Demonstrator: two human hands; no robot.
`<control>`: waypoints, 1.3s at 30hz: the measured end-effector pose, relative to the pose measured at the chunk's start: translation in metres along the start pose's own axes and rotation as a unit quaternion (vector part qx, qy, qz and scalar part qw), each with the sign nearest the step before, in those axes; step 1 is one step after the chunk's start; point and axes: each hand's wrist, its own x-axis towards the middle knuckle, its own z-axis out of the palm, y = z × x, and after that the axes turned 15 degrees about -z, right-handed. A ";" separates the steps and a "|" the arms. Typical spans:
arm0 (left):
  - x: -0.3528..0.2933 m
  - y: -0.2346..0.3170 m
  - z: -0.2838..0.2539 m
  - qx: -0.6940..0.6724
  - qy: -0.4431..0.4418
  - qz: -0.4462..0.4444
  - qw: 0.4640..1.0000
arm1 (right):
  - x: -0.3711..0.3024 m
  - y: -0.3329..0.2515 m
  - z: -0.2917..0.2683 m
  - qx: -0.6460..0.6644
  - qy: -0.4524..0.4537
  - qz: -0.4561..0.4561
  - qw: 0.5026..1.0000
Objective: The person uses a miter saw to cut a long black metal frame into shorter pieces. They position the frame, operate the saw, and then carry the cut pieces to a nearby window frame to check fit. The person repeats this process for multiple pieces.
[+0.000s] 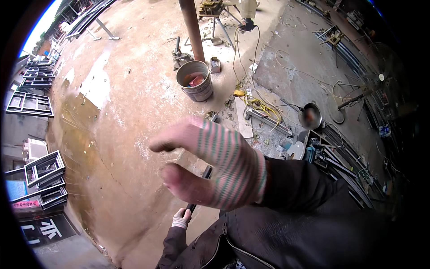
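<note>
My right hand [219, 163], in a pink glove with green and grey stripes, is raised close in the middle of the view. Its fingers and thumb are held apart and nothing sits between them. Lower down, my left hand [181, 219], in a similar striped glove, is closed around a slim dark bar [208, 171]. The bar slants up and to the right, and part of it is hidden behind my right hand. Dark sleeves cover both my arms.
A bucket [195, 93] with reddish pieces inside stands beside a brown post [191, 29]. Yellow cable [270, 110] and a metal pan [310, 115] lie to the right, near piled metal bars [342, 168]. Black metal frames [45, 170] lean along the left.
</note>
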 end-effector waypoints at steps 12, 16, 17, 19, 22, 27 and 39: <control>0.067 0.034 -0.062 -0.140 0.034 0.016 0.989 | 0.145 0.054 0.025 0.348 0.094 -0.071 0.930; 0.095 0.056 -0.112 -0.157 0.058 0.021 0.986 | 0.211 0.098 0.030 0.412 0.073 -0.071 0.905; 0.101 0.066 -0.121 -0.164 0.062 0.030 0.984 | 0.228 0.107 0.031 0.417 0.062 -0.072 0.904; 0.112 0.088 -0.144 -0.175 0.071 0.039 0.981 | 0.260 0.127 0.040 0.423 0.041 -0.065 0.903; 0.130 0.142 -0.176 -0.165 0.089 0.045 0.981 | 0.291 0.166 0.070 0.371 -0.006 -0.030 0.928; 0.124 0.267 -0.228 -0.208 0.024 0.094 0.973 | 0.281 0.290 0.182 0.031 -0.226 0.006 0.974; 0.200 0.474 -0.436 0.020 -0.043 0.138 0.989 | 0.311 0.480 0.354 -0.182 -0.592 -0.027 0.784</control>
